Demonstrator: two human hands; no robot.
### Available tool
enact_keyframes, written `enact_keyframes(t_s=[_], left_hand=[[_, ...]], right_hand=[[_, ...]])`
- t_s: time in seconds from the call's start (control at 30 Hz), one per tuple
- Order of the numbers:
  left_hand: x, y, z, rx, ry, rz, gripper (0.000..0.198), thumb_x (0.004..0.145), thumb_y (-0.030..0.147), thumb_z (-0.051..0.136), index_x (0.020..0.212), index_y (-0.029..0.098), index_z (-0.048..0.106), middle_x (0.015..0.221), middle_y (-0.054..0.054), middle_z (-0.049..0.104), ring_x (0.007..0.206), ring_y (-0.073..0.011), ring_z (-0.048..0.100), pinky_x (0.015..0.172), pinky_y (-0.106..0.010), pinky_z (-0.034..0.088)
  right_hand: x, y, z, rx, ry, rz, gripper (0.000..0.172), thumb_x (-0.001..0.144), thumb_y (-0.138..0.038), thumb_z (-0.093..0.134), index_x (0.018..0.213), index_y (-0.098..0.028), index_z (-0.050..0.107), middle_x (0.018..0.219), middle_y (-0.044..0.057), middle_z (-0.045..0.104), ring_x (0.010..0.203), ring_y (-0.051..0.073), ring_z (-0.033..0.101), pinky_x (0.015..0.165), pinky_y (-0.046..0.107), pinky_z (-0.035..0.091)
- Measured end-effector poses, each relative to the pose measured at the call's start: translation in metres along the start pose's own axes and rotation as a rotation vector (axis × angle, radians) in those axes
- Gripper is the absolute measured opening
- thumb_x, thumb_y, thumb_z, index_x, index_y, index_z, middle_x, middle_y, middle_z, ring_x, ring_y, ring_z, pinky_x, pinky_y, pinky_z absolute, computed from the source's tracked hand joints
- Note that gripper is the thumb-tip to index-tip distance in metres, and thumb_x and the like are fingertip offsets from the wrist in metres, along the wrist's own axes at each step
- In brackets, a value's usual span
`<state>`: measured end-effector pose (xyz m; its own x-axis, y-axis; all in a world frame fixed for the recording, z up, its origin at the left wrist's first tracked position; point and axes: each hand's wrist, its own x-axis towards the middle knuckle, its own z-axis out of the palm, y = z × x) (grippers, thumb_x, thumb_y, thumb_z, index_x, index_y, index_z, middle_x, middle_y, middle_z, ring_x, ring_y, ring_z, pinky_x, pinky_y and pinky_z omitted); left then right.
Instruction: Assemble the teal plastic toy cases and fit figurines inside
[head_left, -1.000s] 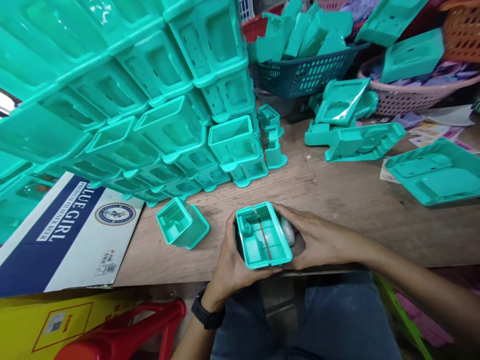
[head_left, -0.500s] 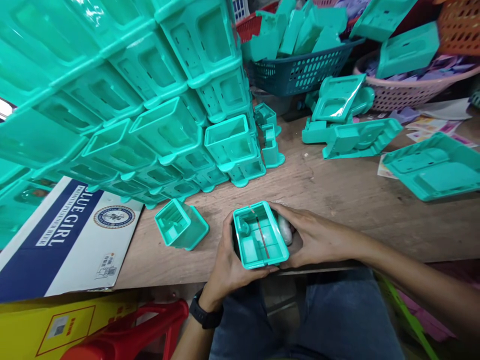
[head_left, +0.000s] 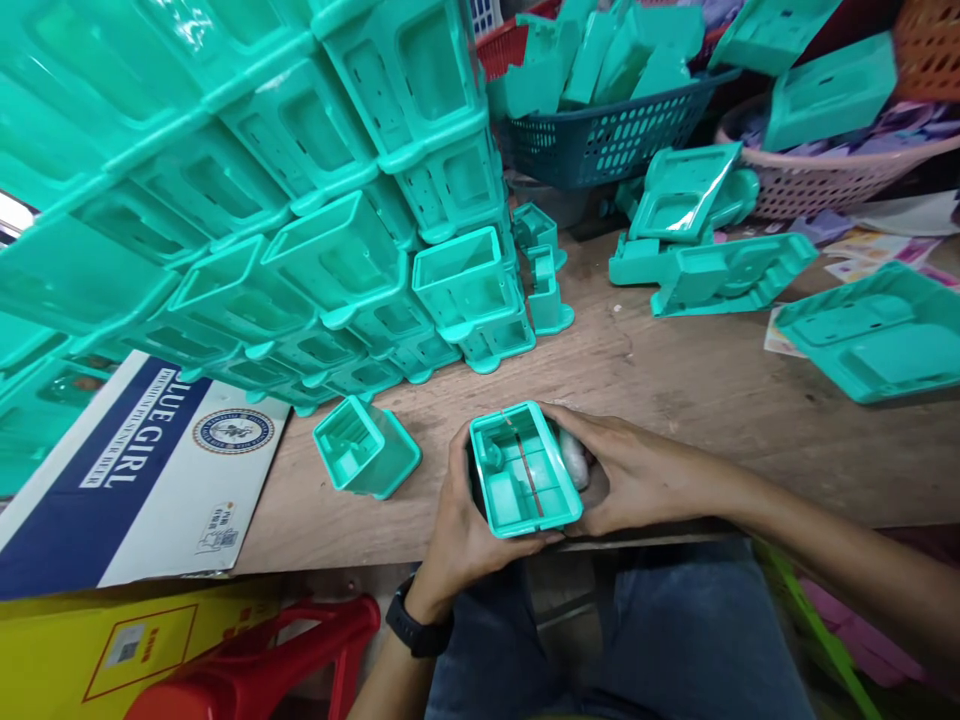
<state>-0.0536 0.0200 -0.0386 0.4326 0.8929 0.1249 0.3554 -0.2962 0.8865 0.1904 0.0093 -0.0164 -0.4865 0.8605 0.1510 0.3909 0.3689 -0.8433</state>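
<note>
Between my hands, at the table's front edge, is a teal plastic box [head_left: 536, 470] with its open top towards me. A thin reddish line runs down its inside. My left hand [head_left: 469, 510], with a black watch on the wrist, wraps round the left side and near edge of the box. Curved round the right side, my right hand [head_left: 626, 470] grips it from there. A greyish rounded thing [head_left: 574, 460] shows between the right palm and the box; I cannot make out what it is. Another teal box [head_left: 367, 450] stands tilted-looking on the table to the left.
Stacked teal boxes [head_left: 330, 130] form a wall at the left and back. A beer carton [head_left: 187, 480] lies at front left, above a red stool [head_left: 262, 660]. Loose teal panels [head_left: 735, 275] lie at right. Behind them stand a dark blue basket [head_left: 615, 140] and a pink basket [head_left: 817, 185].
The view has shifted slightly, so most things sit a little further right. Both hands keep the same hold on the teal box.
</note>
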Motion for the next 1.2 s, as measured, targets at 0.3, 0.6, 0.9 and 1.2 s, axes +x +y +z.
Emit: enact_keyframes(t_s=[0.3,0.6,0.9,1.2], left_hand=[[0.003,-0.003,0.001,-0.002,-0.001,0.084,0.117,0.058,0.058,0.098,0.15,0.028,0.033,0.147,-0.013,0.054,0.135,-0.0403,0.055,0.113,-0.06,0.049],[0.007,0.007,0.002,-0.049,0.012,0.057,0.114,0.055,0.056,0.1,0.148,0.028,0.041,0.137,-0.013,0.059,0.127,-0.0414,0.06,0.109,-0.06,0.052],[0.005,0.0,-0.002,-0.045,-0.026,0.117,0.118,0.056,0.067,0.097,0.15,0.029,0.037,0.148,-0.013,0.053,0.137,-0.0415,0.054,0.116,-0.063,0.046],[0.004,0.001,-0.004,-0.035,-0.042,0.051,0.125,0.055,0.07,0.096,0.152,0.024,0.032,0.15,-0.017,0.05,0.137,-0.0412,0.055,0.116,-0.059,0.048]], right_hand=[[-0.003,0.008,0.006,-0.018,0.016,-0.046,0.115,0.074,-0.043,0.09,0.165,-0.021,0.023,0.148,0.017,0.059,0.127,0.032,0.063,0.108,0.043,0.051],[0.003,0.009,-0.002,0.025,-0.062,-0.081,0.113,0.076,-0.039,0.089,0.165,-0.022,0.022,0.132,0.012,0.068,0.112,0.027,0.069,0.092,0.034,0.055],[0.004,0.002,0.002,0.075,-0.029,-0.066,0.111,0.066,-0.025,0.095,0.159,-0.024,0.034,0.126,0.007,0.069,0.103,0.023,0.07,0.086,0.028,0.054],[0.0,0.006,0.009,0.058,0.039,-0.125,0.117,0.064,-0.023,0.095,0.162,-0.027,0.03,0.137,0.009,0.066,0.112,0.025,0.069,0.093,0.031,0.055]])
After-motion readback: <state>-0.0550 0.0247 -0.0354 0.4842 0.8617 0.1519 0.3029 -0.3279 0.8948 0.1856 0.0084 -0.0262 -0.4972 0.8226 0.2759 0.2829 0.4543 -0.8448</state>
